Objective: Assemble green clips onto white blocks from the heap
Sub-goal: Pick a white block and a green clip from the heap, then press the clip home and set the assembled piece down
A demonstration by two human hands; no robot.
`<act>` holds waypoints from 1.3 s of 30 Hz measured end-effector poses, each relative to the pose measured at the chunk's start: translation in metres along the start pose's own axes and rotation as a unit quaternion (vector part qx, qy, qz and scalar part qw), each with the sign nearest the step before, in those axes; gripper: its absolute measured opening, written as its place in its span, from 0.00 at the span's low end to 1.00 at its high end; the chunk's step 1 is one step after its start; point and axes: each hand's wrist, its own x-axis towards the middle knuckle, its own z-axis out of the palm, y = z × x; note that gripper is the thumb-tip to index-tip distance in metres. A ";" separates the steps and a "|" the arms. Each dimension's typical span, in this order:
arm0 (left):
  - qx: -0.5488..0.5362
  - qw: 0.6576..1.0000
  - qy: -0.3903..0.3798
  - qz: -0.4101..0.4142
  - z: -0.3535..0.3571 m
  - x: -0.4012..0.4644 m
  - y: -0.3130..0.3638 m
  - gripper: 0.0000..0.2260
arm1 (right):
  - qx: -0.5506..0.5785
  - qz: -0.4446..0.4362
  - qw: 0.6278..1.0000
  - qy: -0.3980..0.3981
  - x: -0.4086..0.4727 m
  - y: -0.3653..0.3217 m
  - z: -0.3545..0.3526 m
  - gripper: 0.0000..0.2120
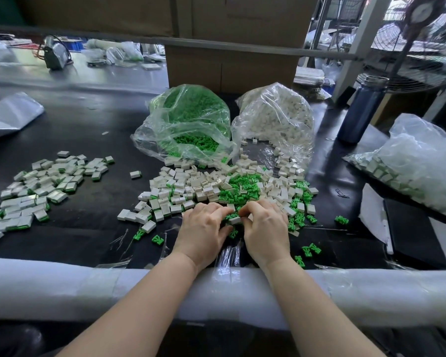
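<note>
My left hand (202,229) and right hand (264,228) meet at the near edge of the heap (216,189), fingers of both curled, pinching one white block (234,220) between them. Loose green clips (238,189) lie just beyond my knuckles.

A black matte worktable (93,119) with a white foam-padded front edge (62,282) carries everything here. Near its middle lies a mixed heap of small white plastic blocks (180,191) and bright green plastic clips (240,189). Just behind the heap, two clear plastic bags lie side by side, touching: one full of green clips (188,119), the other of white blocks (276,119). To the left spreads a loose pile of white blocks with green edges (36,186). At the right sit a dark blue metal bottle (358,114), another clear bag of pale pieces (417,163) and a flat black rectangular pad (412,230)
</note>
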 end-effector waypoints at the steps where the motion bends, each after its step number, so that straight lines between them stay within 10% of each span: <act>1: 0.008 1.000 -0.008 0.003 0.001 0.000 0.000 0.19 | 0.001 0.006 1.000 0.002 0.000 0.000 0.000 0.06; 28: -0.140 0.981 0.113 -0.077 -0.007 0.001 -0.003 0.08 | 0.017 -0.038 0.995 -0.088 -0.004 -0.003 0.001 0.06; 39: -0.285 0.952 0.063 -0.092 -0.012 -0.002 0.000 0.05 | 0.091 -0.007 0.996 0.007 -0.002 0.001 -0.002 0.03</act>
